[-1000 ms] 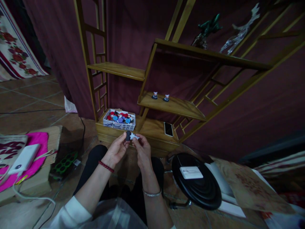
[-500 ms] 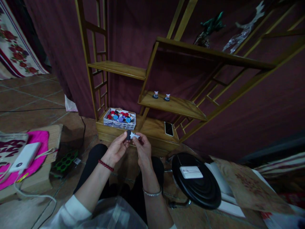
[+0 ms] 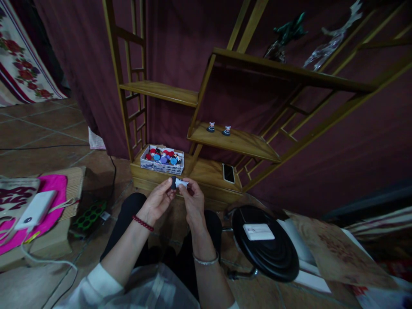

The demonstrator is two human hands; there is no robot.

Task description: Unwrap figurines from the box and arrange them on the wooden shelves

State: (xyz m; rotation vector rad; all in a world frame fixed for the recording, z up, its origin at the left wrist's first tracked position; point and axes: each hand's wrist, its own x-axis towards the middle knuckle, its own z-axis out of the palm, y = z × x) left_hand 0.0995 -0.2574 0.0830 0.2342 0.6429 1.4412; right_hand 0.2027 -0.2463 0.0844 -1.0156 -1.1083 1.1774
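Between my two hands is a small white figurine (image 3: pixel 182 183) on a dark round base, lying sideways in front of the wooden shelf unit. My left hand (image 3: pixel 160 196) pinches the dark base between thumb and fingers. The white end is held by the thumb and fingertips of my right hand (image 3: pixel 194 199). Two similar little figurines, one on the left (image 3: pixel 210 127) and one on the right (image 3: pixel 226 130), stand upright on the middle shelf (image 3: pixel 238 145). To the left, on the lowest shelf, an open box (image 3: pixel 161 167) holds several small figurines with red, blue, purple and black parts.
A phone (image 3: pixel 228 173) lies on the lowest shelf (image 3: pixel 206 171). Right of my knees stands a black round stool (image 3: pixel 273 262) bearing a white object (image 3: pixel 258 231). A white power bank (image 3: pixel 35 209) with a cable rests on pink cloth at left. Ornaments (image 3: pixel 291 30) occupy the upper shelf.
The view has shifted very slightly. Both hands keep the same grip on the figurine, and nothing else has visibly moved.
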